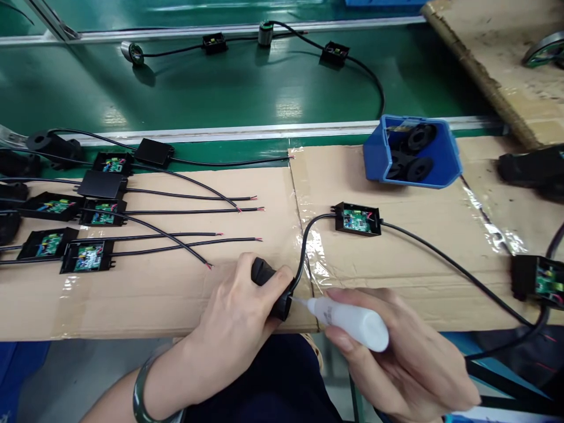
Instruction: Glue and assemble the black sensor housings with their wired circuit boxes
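Observation:
My left hand (238, 311) is closed around a black cylindrical housing (282, 302) at the front edge of the cardboard. A black cable (305, 247) runs from that housing to an open black box with a green circuit board (358, 219). Between the thumb and fingers of my right hand (409, 352) is a white glue bottle (350, 322) with a thin nozzle. Its tip points left and meets, or nearly meets, the housing's end where the cable comes out. Whether any liquid is flowing cannot be seen.
Several cabled black boxes (88, 257) lie at the left on the cardboard (176, 305). A blue bin (376, 155) holding black round parts stands at the back right. Another circuit box (524, 279) sits at the right edge. Metal cylinders with cables (265, 34) rest on the green conveyor (211, 94).

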A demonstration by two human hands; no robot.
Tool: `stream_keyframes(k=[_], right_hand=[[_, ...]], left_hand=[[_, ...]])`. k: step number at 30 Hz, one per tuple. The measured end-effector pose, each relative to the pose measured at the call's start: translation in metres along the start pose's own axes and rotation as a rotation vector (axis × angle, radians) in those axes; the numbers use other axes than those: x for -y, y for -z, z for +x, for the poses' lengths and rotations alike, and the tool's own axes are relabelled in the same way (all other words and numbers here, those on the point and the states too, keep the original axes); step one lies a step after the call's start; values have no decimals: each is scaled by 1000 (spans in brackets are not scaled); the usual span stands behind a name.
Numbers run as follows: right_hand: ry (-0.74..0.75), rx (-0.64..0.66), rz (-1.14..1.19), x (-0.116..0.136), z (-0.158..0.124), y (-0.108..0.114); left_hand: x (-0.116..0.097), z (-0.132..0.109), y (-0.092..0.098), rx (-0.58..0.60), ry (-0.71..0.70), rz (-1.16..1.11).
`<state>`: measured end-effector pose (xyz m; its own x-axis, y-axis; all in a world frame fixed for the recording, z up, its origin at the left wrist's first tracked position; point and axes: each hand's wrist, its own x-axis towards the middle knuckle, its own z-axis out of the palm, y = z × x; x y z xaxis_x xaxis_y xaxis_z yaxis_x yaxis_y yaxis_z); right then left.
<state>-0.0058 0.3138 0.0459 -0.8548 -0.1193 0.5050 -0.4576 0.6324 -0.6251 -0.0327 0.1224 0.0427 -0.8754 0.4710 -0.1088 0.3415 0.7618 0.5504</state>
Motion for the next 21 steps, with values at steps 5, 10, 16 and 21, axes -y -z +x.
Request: stream_keyframes(k=[5,10,16,21], right_hand=[[-9,17,44,2,0,3],[-19,11,-16,-1,-1,2],[53,-23,-77,-3,2,2],[56,15,-45,0,5,4]], left_hand=[[0,1,-1,-6,-3,5],[1,1,-2,-8,-11,18],[1,2,-4,-1,-9,15],[1,2,-3,-4,-6,9]])
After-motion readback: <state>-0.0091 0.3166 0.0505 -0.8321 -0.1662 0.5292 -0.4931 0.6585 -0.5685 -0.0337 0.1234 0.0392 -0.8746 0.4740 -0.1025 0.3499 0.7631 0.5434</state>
